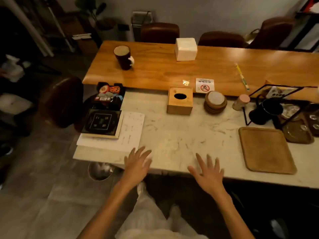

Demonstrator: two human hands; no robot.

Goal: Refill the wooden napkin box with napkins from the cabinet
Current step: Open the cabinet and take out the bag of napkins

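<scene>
The wooden napkin box [179,101] stands on the white marble counter [181,135], lid on, its oval slot dark with no napkin showing. A white block of napkins [186,49] sits on the far side of the orange wooden table [164,69]. My left hand [137,165] hovers over the counter's near edge, fingers spread, holding nothing. My right hand [208,173] is beside it, also spread and empty. Both hands are well short of the box. No cabinet is visible.
Left of the box lie a black tray of packets [110,95], a black framed box [101,123] and papers [131,133]. A coaster stack [215,102], pink-lidded jar [241,101], black pot [266,111] and wooden tray [266,150] sit to the right. A dark mug [122,57] stands on the table; chairs surround it.
</scene>
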